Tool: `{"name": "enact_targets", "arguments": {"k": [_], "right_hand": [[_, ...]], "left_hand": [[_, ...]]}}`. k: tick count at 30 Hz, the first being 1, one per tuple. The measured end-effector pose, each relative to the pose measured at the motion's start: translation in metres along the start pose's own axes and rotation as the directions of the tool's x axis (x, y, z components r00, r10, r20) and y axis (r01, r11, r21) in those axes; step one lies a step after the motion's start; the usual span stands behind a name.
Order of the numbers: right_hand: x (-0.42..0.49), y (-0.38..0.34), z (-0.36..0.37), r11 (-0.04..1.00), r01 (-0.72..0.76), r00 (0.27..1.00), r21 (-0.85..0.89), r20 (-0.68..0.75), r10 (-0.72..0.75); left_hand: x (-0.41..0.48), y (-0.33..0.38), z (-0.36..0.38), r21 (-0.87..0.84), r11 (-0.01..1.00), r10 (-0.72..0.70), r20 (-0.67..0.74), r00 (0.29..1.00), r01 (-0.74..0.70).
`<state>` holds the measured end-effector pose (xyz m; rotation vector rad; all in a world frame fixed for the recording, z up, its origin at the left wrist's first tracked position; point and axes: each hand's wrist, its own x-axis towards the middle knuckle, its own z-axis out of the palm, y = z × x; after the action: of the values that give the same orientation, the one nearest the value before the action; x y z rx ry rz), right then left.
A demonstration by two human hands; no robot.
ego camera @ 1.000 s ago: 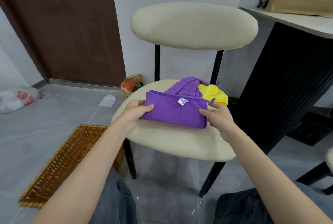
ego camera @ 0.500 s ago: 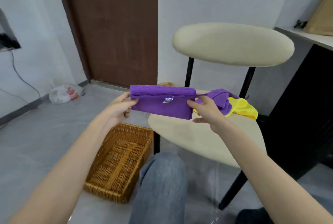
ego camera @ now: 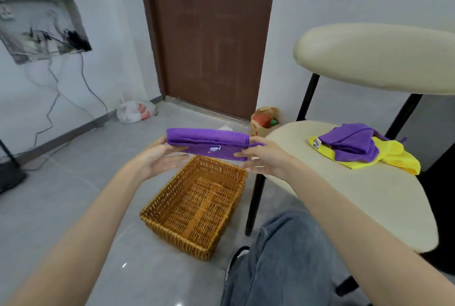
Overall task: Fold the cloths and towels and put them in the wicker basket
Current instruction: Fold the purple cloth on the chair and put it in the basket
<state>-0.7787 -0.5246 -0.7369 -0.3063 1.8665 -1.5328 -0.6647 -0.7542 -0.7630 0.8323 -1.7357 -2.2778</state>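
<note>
A folded purple cloth (ego camera: pixel 206 142) hangs in the air above the far end of the wicker basket (ego camera: pixel 197 207), which sits on the floor and holds nothing. My left hand (ego camera: pixel 157 155) grips the cloth's left end with the thumb on top and fingers underneath. My right hand (ego camera: pixel 264 155) pinches its right end. On the chair seat (ego camera: pixel 344 195) to the right lie a crumpled purple cloth (ego camera: pixel 352 142) and a yellow cloth (ego camera: pixel 391 155) beneath it.
The cream chair with black legs stands right of the basket. My knee in jeans (ego camera: pixel 278 256) is at the bottom. A brown door (ego camera: pixel 209 34), a paper bag (ego camera: pixel 264 121) and a white plastic bag (ego camera: pixel 134 114) are at the back. Cables hang on the left wall.
Both hands lifted the folded purple cloth off the chair seat and carried it left to a spot over the basket. The view swung left with them.
</note>
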Motion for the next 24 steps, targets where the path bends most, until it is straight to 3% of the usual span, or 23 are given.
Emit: {"name": "enact_targets", "arguments": {"k": [4,9,19,24], "right_hand": [[0.037,0.017,0.032,0.967,-0.198,0.980,0.161,0.001,0.201],[0.082,0.049,0.070,0.886,-0.362,0.927,0.290,0.015,0.374],[0.171,0.166,0.125,0.874,-0.430,0.874,0.226,-0.138,0.466],[0.210,0.239,0.136,0.843,-0.484,0.813,0.237,-0.235,0.533]], "left_hand": [[0.018,-0.016,-0.039,-0.174,0.976,-0.144,-0.049,0.988,0.133],[0.047,-0.039,-0.080,-0.153,0.959,-0.257,-0.129,0.958,0.237],[0.121,-0.121,-0.124,0.233,0.921,-0.258,-0.240,0.936,0.313],[0.154,-0.171,-0.127,0.430,0.861,-0.166,-0.264,0.950,0.271]]}}
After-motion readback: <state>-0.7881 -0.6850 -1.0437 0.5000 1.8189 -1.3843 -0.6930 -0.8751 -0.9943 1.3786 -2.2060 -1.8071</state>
